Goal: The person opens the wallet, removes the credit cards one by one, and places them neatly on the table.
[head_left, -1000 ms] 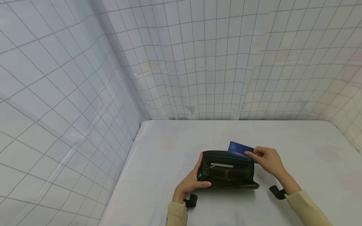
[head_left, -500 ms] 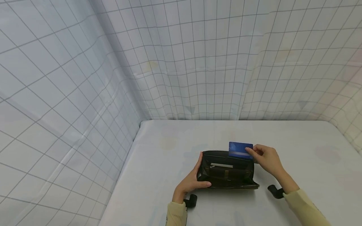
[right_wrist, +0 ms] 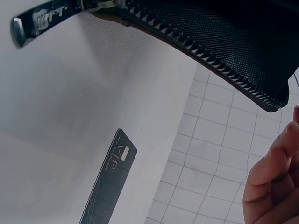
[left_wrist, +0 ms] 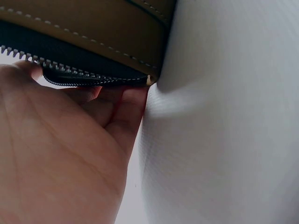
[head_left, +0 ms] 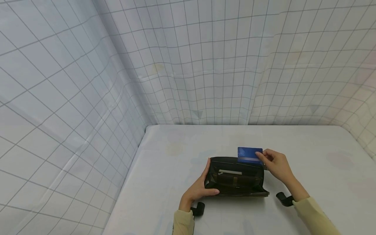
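Note:
A long black zip wallet (head_left: pixel 241 180) stands open on the white table, its inner pockets facing me. My left hand (head_left: pixel 196 189) grips its left end, thumb over the front flap and fingers along the side. Close up, the left wrist view shows that hand under the brown stitched leather (left_wrist: pixel 88 32) and zip teeth. Between thumb and fingers, my right hand (head_left: pixel 277 165) pinches the right edge of a blue card (head_left: pixel 249 155), whose lower edge overlaps the wallet's back part. In the right wrist view, curled fingers (right_wrist: pixel 268 182) show beside the wallet's zipped edge; the blue card is hidden there.
A metal zip pull (right_wrist: pixel 44 21) hangs from the wallet's right end. A dark card marked VIP (right_wrist: pixel 110 175) shows against the white surface in the right wrist view. Grid-patterned white curtains (head_left: pixel 205 65) surround the white table (head_left: pixel 164 163) at the back and sides.
The blue card has gone from tilted to nearly level and has risen slightly against the wallet, the right hand moving with it. The left hand and wallet have stayed in place.

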{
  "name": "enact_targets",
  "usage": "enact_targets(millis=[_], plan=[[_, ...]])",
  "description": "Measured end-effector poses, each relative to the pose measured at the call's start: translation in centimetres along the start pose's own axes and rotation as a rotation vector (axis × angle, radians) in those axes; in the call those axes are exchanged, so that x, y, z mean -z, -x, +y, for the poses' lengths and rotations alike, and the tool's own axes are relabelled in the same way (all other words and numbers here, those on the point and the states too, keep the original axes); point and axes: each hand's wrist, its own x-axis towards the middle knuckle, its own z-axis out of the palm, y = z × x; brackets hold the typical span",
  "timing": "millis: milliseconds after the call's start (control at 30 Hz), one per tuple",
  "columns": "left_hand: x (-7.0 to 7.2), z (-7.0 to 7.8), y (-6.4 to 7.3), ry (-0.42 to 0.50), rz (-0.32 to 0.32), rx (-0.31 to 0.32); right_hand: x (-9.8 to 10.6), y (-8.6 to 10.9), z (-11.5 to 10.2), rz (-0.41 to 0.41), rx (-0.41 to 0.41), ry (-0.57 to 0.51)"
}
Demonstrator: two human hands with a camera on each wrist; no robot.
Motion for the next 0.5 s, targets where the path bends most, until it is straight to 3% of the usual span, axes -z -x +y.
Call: enact_targets(millis=[200,500], plan=[[0.0,0.1,0.0,0.009,-0.005,-0.001,0.3,0.1,-0.2,0.005,-0.045,-0.066],[0.0,0.3,0.1,-0.016,-0.004,-0.006,1.2,0.2,0.3,0.076,-0.112,-0.102]])
